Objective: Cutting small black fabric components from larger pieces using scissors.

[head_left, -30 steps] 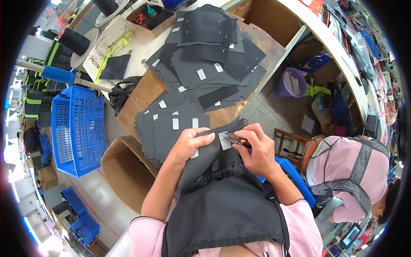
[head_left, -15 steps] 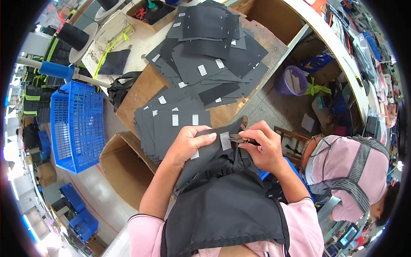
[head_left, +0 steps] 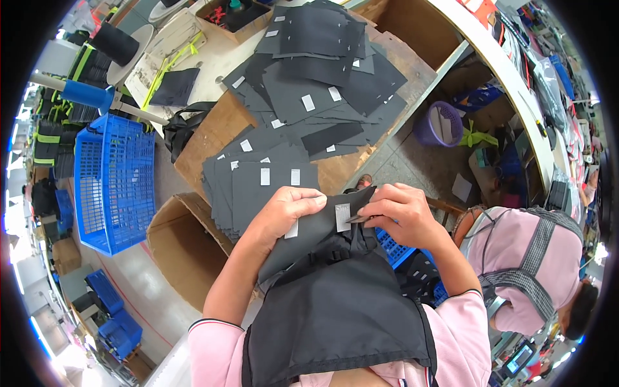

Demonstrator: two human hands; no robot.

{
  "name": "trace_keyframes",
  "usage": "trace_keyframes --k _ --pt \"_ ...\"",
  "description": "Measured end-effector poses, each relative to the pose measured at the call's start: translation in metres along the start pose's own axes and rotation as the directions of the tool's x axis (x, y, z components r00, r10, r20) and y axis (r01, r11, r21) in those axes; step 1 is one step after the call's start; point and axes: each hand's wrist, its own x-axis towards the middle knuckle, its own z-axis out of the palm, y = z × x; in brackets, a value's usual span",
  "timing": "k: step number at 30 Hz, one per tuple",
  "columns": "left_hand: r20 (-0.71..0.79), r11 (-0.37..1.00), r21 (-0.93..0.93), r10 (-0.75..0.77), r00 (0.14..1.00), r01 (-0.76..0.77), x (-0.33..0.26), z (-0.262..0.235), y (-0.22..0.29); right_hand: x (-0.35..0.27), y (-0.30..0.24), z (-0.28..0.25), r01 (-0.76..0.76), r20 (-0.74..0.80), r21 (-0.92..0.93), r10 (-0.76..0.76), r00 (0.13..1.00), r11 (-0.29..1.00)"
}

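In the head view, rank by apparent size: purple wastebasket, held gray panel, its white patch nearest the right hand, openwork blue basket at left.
Blue basket
Held gray panel
Purple wastebasket
White patch

No words, numbers or signs can be read. The white patch (head_left: 342,218) on the held dark piece (head_left: 316,222) carries fine marks, too small to make out. The pale tags (head_left: 265,177) on the stacked sheets (head_left: 280,187) on the desk (head_left: 229,126) show nothing legible either. At the lower right, the small lit screen (head_left: 520,359) is too small and blurred for its contents to be read.
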Motion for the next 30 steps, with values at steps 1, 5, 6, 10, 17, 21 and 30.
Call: trace_keyframes --k 1,5,6,10,17,21,30 --pt "0.002 1.0 -0.01 -0.005 1.0 0.005 0.0 0.0 0.002 0.001 -0.003 0.0 0.0 0.002 -0.001 0.0 1.0 1.0" --pt "0.026 0.999 -0.031 -0.013 1.0 0.013 0.002 0.003 0.002 0.01 -0.01 0.005 -0.026 -0.163 0.0 0.025 0.986 1.0" --pt "0.027 0.999 -0.03 -0.011 1.0 0.012 0.003 0.002 0.002 0.012 -0.009 0.005 -0.011 -0.159 -0.034 0.006 0.987 0.999" --pt "0.02 0.996 -0.092 -0.008 1.0 0.01 0.002 -0.004 0.002 0.012 -0.007 0.007 0.032 -0.143 -0.064 -0.041 0.989 0.997" --pt "-0.232 0.987 -0.162 -0.026 0.972 -0.012 -0.001 0.009 0.003 0.01 -0.016 0.009 -0.149 -0.216 0.108 0.17 0.961 0.983" --pt "-0.142 0.983 -0.182 -0.027 0.989 0.001 -0.002 0.004 0.004 0.023 -0.02 0.006 -0.26 -0.24 0.298 0.335 0.911 0.919" --pt "0.186 0.98 0.129 0.127 0.974 -0.152 -0.016 -0.019 -0.007 0.019 0.008 0.025 -0.444 0.009 0.464 0.498 0.867 0.767"
